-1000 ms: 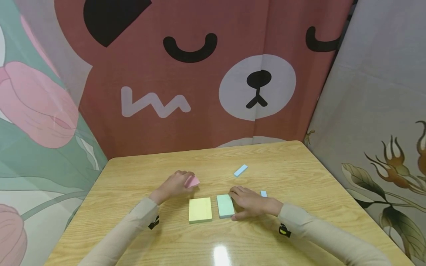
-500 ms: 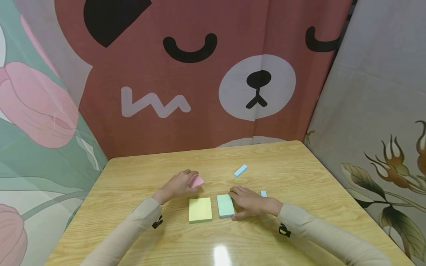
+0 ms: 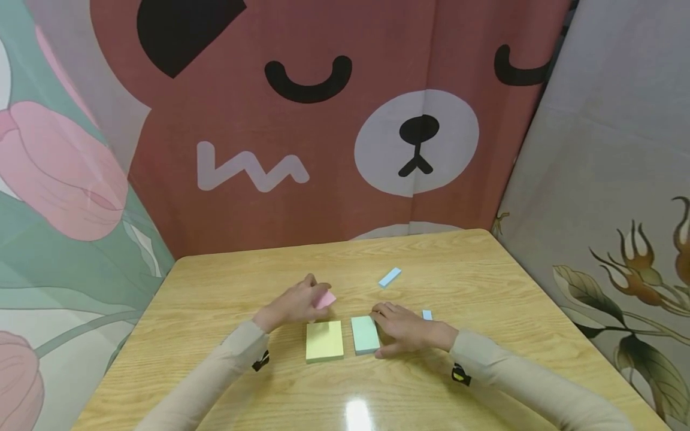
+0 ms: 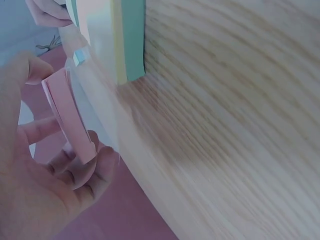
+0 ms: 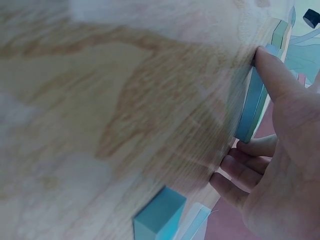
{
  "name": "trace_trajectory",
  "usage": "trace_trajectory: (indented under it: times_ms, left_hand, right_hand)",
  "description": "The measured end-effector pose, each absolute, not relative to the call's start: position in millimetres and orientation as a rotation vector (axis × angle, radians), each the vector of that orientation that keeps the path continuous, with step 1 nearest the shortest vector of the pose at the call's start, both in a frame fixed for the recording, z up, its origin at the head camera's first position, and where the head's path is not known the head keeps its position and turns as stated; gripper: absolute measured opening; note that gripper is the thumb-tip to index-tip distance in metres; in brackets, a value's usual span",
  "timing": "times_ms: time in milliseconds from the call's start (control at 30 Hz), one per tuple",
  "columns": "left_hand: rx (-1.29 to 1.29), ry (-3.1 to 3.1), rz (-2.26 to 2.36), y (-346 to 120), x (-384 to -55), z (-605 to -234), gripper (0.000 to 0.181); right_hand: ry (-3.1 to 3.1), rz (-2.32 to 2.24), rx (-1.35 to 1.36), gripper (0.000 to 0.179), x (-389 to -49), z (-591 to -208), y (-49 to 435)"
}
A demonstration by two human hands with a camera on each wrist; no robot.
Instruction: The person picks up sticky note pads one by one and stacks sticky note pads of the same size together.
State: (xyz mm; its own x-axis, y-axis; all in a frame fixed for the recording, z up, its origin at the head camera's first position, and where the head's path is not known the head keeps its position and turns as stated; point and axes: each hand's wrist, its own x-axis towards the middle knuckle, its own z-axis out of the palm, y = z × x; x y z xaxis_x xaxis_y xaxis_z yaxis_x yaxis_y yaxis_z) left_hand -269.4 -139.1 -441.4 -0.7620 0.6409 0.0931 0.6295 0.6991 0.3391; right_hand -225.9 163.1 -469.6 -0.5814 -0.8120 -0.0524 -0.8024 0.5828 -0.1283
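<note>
Left hand [image 3: 295, 303]: you have the small pink paper sticky-note pad [image 3: 326, 299] pinched, thumb at one end, fingertips at the other, your grip only as wide as the pad. It sits tilted, a little beyond the far edge of the square yellow paper pad [image 3: 324, 342] and left of the desk's middle line.

Right hand [image 3: 405, 328]: low on the wooden desk [image 3: 215, 281], thumb and fingers spanning the oblong mint-green paper pad [image 3: 365, 335] — thumb at its near end, fingertips at its far end. That pad lies flat, just right of the yellow one, a narrow gap between.

Two more pieces: a slim light-blue oblong strip [image 3: 390, 278], set slantwise nearer the desk's far edge, and a small pale-blue block [image 3: 427, 315] toward the right edge — partly hidden behind your right wrist.

Past the far edge hangs a red-brown bear-print cloth [image 3: 323, 209].
</note>
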Motion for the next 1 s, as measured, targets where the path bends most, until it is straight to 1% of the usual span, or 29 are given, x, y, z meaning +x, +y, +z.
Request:
trace_trajectory:
  times_ms: [233, 467, 733, 1000]
  left_hand:
    - [1.029, 2.806, 0.605, -132.1, -271.5, -441.1, 0.064]
    - [0.993, 2.776, 0.631, -125.6, -270.3, -439.4, 0.056]
    - [1.036, 2.778, 0.587, -116.6, -270.5, -438.9, 0.045]
    - [1.036, 2.738, 0.586, -111.1, -270.2, -438.7, 0.044]
  right_hand:
    - [2.701, -0.143, -1.386, 0.083, -226.7, -468.7, 163.0]
    - [2.691, -0.149, -1.362, 0.083, -226.4, -467.9, 163.5]
    - [2.684, -0.163, -1.349, 0.083, -224.5, -465.4, 163.1]
    - [2.679, -0.181, -1.34, 0.083, -223.6, -465.0, 162.9]
